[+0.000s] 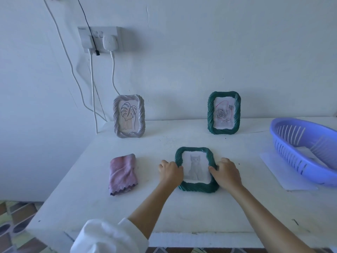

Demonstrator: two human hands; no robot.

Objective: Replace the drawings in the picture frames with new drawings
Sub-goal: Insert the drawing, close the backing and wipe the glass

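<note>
A green twisted-rim picture frame (pixel 195 150) lies flat on the white table (pixel 164 207), showing a grey cat drawing (pixel 195 167). My left hand (pixel 170 173) grips its left edge and my right hand (pixel 227 173) grips its right edge. At the back, a grey frame (pixel 116 115) with a leaf drawing (pixel 128 115) stands upright at the left. A second green frame (pixel 210 112) with a rose drawing (pixel 224 114) stands upright at the right.
A folded pink cloth (pixel 123 173) lies left of the flat frame. A purple plastic basket (pixel 306 152) sits at the right on white paper sheets (pixel 273 165). A wall socket (pixel 99 39) with plugs and hanging cables is above the back left corner.
</note>
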